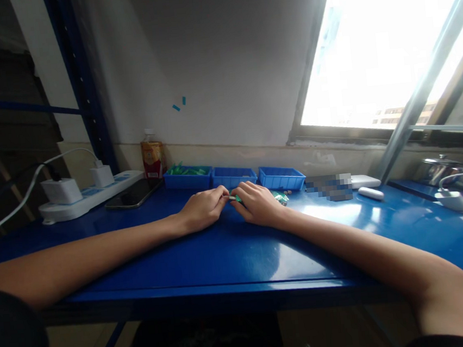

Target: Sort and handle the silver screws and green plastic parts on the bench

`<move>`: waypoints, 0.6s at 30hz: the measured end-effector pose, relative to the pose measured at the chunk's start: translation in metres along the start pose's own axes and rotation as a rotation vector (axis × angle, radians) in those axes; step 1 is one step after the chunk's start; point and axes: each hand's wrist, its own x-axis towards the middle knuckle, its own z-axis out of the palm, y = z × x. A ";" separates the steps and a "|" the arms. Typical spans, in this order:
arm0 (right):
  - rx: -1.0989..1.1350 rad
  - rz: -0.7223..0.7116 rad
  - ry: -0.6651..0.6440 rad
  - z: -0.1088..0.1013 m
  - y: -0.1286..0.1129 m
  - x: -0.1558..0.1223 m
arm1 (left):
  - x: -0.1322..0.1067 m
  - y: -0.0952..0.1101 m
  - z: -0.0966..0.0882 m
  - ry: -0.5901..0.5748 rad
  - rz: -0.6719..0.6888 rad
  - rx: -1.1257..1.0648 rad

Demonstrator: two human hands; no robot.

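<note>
Both my hands rest on the blue table (239, 249), meeting fingertip to fingertip near its far side. My left hand (203, 208) and my right hand (258, 202) are each curled into a pinch on one small green part (237, 198) held between them. Just right of my right hand lies a little heap of green parts (279, 196) with some tiny brown pieces beside it. Three blue trays stand behind the hands: the left tray (187, 176) holds several green parts, while the middle tray (234, 175) and the right tray (281, 177) look empty from here.
A white power strip (88, 197) with two plugged chargers and a dark phone (134, 194) lie at the far left. A drink pouch (152, 158) stands by the wall. White devices (370, 193) and a metal pot (439, 170) sit at the right under the window.
</note>
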 end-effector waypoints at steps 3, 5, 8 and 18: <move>0.014 0.012 0.001 -0.001 0.000 0.000 | 0.000 0.000 0.000 0.000 -0.007 0.007; 0.007 0.013 -0.004 -0.002 -0.001 0.000 | 0.000 0.000 0.000 -0.008 -0.016 0.015; -0.011 0.008 -0.016 -0.002 -0.001 0.001 | 0.000 0.000 0.000 -0.014 -0.019 0.013; -0.012 0.008 -0.005 0.000 0.000 0.000 | 0.000 -0.002 0.002 0.001 0.037 -0.061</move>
